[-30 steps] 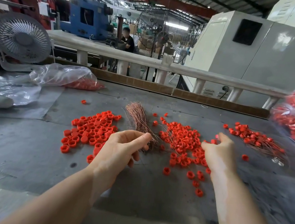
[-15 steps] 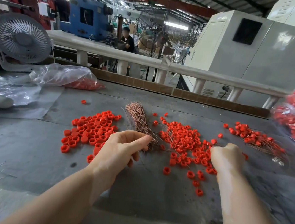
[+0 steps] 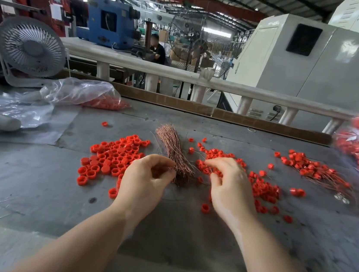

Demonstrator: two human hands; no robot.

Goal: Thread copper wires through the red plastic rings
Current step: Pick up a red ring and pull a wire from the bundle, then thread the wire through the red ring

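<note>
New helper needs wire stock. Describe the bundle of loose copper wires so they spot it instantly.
On the grey worktable, look between the two spreads of red plastic rings. The bundle of thin copper wires lies there, fanned like a brush: bare, no rings on it.

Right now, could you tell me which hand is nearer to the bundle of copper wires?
The left hand: its fingertips touch the near end of the bundle of copper wires. The right hand sits just right of it, over the red rings.

Bare table (image 3: 33, 176) (rings (image 3: 112, 157) beyond)
</note>
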